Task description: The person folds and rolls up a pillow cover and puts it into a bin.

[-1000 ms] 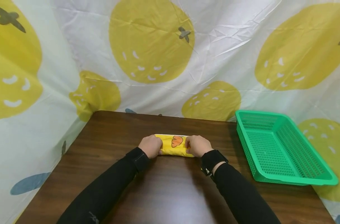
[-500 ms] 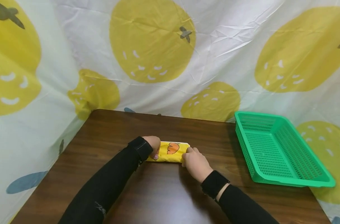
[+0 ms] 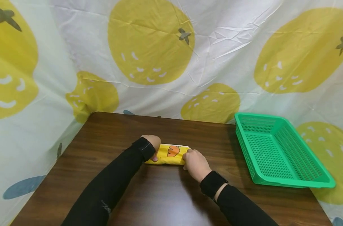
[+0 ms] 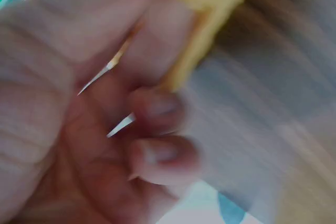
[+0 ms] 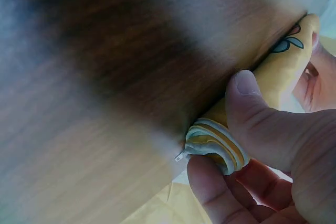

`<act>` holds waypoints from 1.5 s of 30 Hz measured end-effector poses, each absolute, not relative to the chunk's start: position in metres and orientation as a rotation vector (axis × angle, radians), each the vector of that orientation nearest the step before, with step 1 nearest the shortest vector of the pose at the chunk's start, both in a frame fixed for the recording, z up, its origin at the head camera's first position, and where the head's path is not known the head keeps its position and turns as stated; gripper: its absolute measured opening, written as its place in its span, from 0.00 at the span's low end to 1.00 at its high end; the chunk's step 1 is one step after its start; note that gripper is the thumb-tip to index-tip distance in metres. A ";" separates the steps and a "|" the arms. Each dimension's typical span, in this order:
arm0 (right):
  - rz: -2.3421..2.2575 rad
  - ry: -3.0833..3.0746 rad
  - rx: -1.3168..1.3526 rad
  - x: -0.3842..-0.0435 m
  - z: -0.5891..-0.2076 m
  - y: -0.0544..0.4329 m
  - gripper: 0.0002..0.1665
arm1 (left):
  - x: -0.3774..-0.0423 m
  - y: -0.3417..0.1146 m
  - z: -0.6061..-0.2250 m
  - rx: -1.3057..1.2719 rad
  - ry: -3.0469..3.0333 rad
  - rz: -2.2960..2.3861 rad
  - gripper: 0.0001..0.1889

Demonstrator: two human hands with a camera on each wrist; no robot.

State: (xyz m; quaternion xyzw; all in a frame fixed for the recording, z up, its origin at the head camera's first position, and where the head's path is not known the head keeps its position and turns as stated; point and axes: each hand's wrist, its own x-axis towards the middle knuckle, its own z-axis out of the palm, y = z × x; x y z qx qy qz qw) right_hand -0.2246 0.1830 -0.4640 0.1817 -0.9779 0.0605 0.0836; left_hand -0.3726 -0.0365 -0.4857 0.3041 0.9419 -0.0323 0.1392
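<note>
A yellow cloth roll with an orange print and a white edge lies on the brown table in the head view. Its layered end shows in the right wrist view, with a small zipper pull hanging there. My left hand pinches the roll's left end between thumb and fingers; blur softens this grip in the left wrist view. At the other end, my right hand holds the roll, thumb along its side and fingers by the layered end. Both hands partly cover the cloth.
A green plastic basket with perforated walls stands at the table's right side. The brown table ends at a hanging white sheet with yellow fruit prints, behind and on the left.
The cloth roll has shifted slightly nearer and to the left. My right hand has come down to its near right corner, and my left wrist has risen and turned. Both hands still hold it.
</note>
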 end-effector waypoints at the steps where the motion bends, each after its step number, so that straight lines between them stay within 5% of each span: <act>1: 0.181 -2.921 0.538 -0.225 -0.464 0.182 0.13 | -0.370 -0.041 -0.486 0.907 2.743 -0.037 0.24; 7: 0.201 -2.938 0.515 -0.225 -0.465 0.179 0.13 | -0.318 -0.047 -0.456 0.872 2.887 0.154 0.23; 17: 0.249 -3.024 0.468 -0.236 -0.457 0.181 0.18 | -0.254 -0.057 -0.467 1.139 3.228 -0.058 0.09; 27: 0.512 -3.300 0.429 -0.276 -0.432 0.195 0.09 | -0.253 -0.061 -0.474 1.067 3.186 0.142 0.08; 45: 0.601 -3.664 0.324 -0.311 -0.419 0.192 0.11 | -0.249 -0.060 -0.475 0.980 3.149 0.153 0.06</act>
